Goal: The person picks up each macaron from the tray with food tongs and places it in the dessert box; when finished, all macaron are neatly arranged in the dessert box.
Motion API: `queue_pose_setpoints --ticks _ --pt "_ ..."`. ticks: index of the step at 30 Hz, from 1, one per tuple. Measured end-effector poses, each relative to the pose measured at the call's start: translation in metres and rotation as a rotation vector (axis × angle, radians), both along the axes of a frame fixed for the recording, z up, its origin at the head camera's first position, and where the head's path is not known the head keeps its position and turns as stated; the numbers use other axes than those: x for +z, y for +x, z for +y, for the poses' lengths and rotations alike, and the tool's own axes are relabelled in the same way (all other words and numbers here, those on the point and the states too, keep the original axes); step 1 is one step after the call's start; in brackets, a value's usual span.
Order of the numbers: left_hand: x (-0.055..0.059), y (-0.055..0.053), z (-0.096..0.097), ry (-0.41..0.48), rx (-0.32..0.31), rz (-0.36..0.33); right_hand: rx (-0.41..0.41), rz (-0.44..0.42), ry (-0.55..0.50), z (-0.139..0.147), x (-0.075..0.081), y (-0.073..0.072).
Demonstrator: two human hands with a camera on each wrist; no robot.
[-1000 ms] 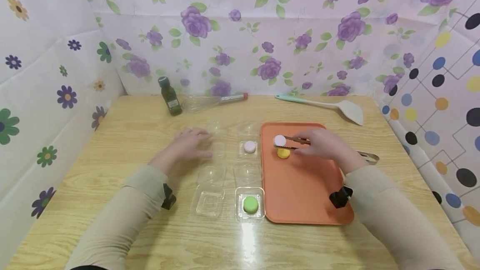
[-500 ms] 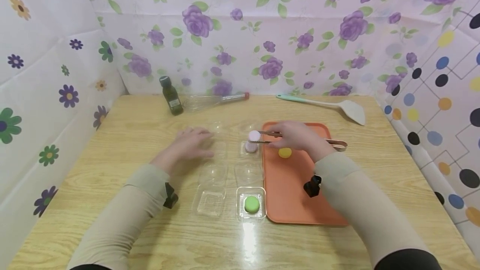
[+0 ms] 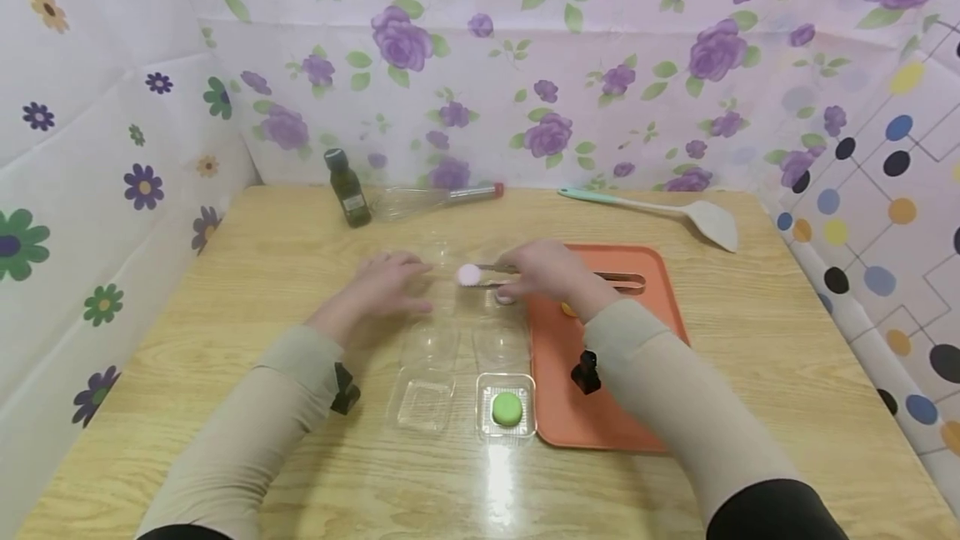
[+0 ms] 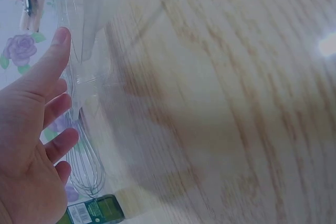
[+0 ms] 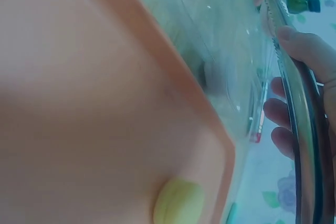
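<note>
My right hand [image 3: 551, 273] holds metal tongs [image 3: 626, 281], their tips pinching a pale pink macaron [image 3: 469, 275] above the clear plastic boxes. Beneath the tongs, a second pale macaron [image 3: 505, 297] sits in a clear box, partly covered by the hand. My left hand [image 3: 378, 286] is at the left side of the far boxes, fingers relaxed and holding nothing; in the left wrist view its thumb [image 4: 61, 38] is right at the clear plastic. A green macaron [image 3: 507, 409] lies in the near right box [image 3: 480, 432]. A yellow macaron [image 5: 179, 203] lies on the orange tray [image 5: 157, 40].
The near left clear box [image 3: 423, 404] and its raised lid [image 3: 430, 344] stand beside the others. Along the back lie a dark green bottle [image 3: 348, 194], a whisk [image 3: 442, 197] and a white spatula [image 3: 708, 223] with a mint handle. Patterned cloth walls surround the table.
My right hand has carried the tongs and pale macaron leftward from over the tray, past the box with the other pale macaron. My left hand has stayed nearly still.
</note>
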State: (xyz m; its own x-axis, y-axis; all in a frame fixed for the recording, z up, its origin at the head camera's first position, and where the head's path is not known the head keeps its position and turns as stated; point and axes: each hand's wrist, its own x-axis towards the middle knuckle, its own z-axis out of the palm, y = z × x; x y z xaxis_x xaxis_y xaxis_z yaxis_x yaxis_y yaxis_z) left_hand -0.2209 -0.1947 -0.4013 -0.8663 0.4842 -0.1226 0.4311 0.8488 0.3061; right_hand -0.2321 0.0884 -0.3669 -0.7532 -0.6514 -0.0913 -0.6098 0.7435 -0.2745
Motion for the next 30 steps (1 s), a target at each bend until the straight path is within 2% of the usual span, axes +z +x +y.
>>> queue_pose_setpoints --ticks 5,11,16,22,30 --pt "0.002 0.000 0.004 0.005 -0.013 0.009 -0.003 0.002 0.021 -0.010 -0.004 0.000" --pt "0.005 0.003 0.005 -0.007 -0.004 0.001 0.036 0.009 0.064 -0.028 -0.006 -0.002" --pt "0.006 0.003 0.005 -0.008 -0.005 0.032 0.065 0.044 0.113 -0.045 -0.007 -0.001" --pt "0.008 0.004 0.006 0.016 0.004 0.039 0.045 0.066 0.143 -0.060 -0.009 -0.001" --pt "0.007 0.004 0.005 0.002 0.008 0.037 0.039 0.077 0.148 -0.066 -0.009 0.004"
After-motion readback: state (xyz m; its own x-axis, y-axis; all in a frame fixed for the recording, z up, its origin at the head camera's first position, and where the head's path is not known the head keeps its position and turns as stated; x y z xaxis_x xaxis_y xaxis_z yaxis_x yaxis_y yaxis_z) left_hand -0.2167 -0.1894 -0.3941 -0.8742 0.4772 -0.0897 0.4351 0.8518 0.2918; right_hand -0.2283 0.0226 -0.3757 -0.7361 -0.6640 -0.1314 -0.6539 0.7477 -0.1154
